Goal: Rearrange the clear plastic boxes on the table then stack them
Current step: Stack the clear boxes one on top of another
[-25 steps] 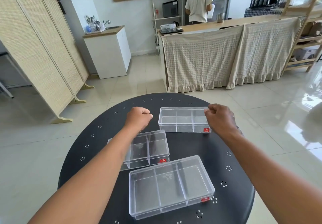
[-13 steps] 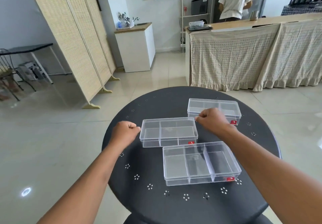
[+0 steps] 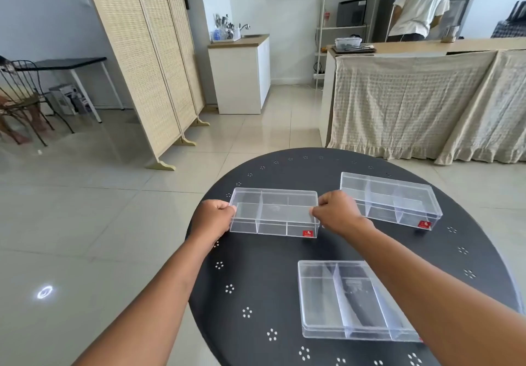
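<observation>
Three clear plastic boxes with inner dividers and small red stickers lie on a round black table [image 3: 256, 294]. The left box [image 3: 273, 212] sits near the table's left edge. My left hand [image 3: 213, 219] grips its left end and my right hand [image 3: 338, 212] grips its right end. A second box [image 3: 390, 199] rests at the far right, apart from my hands. The third box [image 3: 350, 300] lies nearest me; my right forearm crosses over its right side and hides that corner.
The table edge drops to a tiled floor on the left. A woven folding screen [image 3: 148, 60] stands at the far left, a white cabinet [image 3: 242, 75] behind it, and a cloth-draped counter [image 3: 427, 100] beyond the table. A person [image 3: 418, 4] stands behind the counter, back turned.
Both fists came down onto the ends of the left box and closed on it. The camera swung left, so the table sits further right in view.
</observation>
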`<state>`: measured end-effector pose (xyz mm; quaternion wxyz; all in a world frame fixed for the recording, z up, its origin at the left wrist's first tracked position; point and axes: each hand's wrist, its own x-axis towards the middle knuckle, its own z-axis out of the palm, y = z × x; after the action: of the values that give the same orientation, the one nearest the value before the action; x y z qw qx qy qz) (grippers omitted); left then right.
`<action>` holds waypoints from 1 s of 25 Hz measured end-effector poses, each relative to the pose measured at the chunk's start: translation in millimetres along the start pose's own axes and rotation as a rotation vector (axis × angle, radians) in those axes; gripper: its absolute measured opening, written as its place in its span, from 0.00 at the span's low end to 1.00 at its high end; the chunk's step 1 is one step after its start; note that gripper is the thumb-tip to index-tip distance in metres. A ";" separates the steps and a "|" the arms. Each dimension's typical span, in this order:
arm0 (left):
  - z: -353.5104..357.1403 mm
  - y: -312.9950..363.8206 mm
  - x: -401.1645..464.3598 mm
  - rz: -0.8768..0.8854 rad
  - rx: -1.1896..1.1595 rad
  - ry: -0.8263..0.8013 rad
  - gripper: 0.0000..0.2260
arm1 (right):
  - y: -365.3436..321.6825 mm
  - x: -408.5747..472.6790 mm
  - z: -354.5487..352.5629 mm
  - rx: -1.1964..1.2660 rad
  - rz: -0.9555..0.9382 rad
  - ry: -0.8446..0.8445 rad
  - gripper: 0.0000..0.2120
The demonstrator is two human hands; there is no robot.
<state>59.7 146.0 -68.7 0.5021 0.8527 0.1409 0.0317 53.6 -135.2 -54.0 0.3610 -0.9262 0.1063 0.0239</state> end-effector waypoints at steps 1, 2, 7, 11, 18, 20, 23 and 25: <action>-0.9 3.1 12.1 -0.023 -0.019 0.000 0.06 | -5.4 11.5 6.1 0.040 0.022 0.003 0.08; -0.1 4.6 27.4 -0.042 -0.041 -0.001 0.06 | -10.4 24.0 11.4 0.082 0.049 0.006 0.07; 8.5 12.7 99.4 -0.090 -0.141 -0.013 0.08 | -28.5 87.8 27.5 0.220 0.142 0.060 0.08; 19.5 19.6 141.6 -0.100 -0.167 -0.004 0.07 | -35.6 130.0 32.8 0.237 0.167 0.115 0.18; 32.3 21.1 170.1 -0.086 -0.181 0.013 0.07 | -37.0 151.2 33.3 0.239 0.166 0.145 0.18; 32.4 20.4 169.9 -0.087 -0.177 0.002 0.08 | -40.6 146.8 31.6 0.225 0.171 0.133 0.16; 23.5 19.0 161.6 -0.083 -0.216 0.007 0.14 | -46.4 132.1 20.3 0.181 0.147 0.136 0.21; 12.3 17.3 146.4 -0.060 -0.214 0.081 0.17 | -49.1 116.9 4.1 0.146 0.077 0.180 0.24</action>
<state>206.0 167.5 -72.5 0.5849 0.7876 0.1824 0.0657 178.3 -118.2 -38.5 0.4153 -0.8911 0.1752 -0.0531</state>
